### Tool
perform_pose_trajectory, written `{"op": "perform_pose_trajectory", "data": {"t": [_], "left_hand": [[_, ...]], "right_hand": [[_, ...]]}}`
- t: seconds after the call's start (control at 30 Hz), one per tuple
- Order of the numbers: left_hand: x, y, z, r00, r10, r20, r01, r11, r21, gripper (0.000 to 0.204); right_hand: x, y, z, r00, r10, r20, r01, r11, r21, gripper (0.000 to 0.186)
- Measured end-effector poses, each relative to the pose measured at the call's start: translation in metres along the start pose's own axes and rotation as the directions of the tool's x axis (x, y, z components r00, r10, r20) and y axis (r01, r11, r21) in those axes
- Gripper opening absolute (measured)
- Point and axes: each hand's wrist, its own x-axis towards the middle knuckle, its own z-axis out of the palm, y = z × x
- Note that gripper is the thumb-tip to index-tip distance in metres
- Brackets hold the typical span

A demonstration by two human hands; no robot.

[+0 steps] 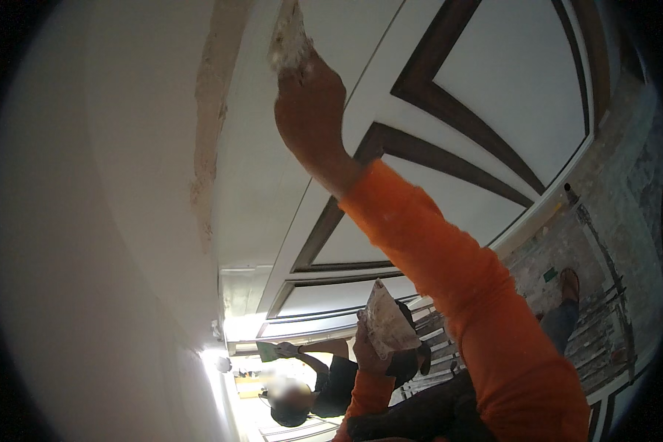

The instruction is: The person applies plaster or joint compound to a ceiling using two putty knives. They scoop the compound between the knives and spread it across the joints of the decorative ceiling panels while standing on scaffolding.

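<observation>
Apparently you're at a filling or smoothing step, judging by the caked tools and the rough brown strip (208, 140) in the upper left of the frame. Your right hand (309, 107), top centre, is closed around a whitish, crusted scraper (290, 37); whether its edge touches the pale surface (254, 177) behind, I can't tell. Your left hand (367, 350), lower centre, grips a smeared, wedge-shaped plate (390, 324). Below and left of that, a co-worker (333, 390) holds a green blade (267, 351). The next move probably calls for the scraper's edge laid flat, drawn with even pressure, and the plate held steady.
</observation>
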Motion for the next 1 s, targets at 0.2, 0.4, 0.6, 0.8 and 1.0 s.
{"op": "perform_pose_trajectory", "data": {"t": [0.2,0.4,0.6,0.8,1.0], "left_hand": [[0.004,0.000,0.013,0.998,0.030,-0.059,-0.028,0.999,0.033,0.048],[0.011,0.003,0.022,0.997,-0.014,-0.074,0.010,0.999,-0.043,0.048],[0.009,-0.012,0.094,0.955,0.067,-0.289,0.021,0.956,0.292,0.045],[0.022,-0.006,0.049,0.994,0.009,-0.109,0.012,0.981,0.194,0.049],[0.038,-0.008,0.044,0.999,0.017,-0.038,-0.007,0.968,0.251,0.050]], "right_hand": [[-0.015,-0.013,0.042,0.996,-0.080,-0.025,0.083,0.983,0.166,0.040],[-0.056,-0.011,-0.001,0.994,0.050,0.099,-0.062,0.991,0.119,0.027],[0.047,-0.004,-0.021,0.990,0.119,0.075,-0.134,0.962,0.240,0.016],[0.004,-0.042,-0.007,0.990,0.076,0.121,-0.090,0.989,0.117,0.017],[0.048,-0.020,-0.025,0.965,-0.208,-0.157,0.204,0.978,-0.041,0.016]]}}
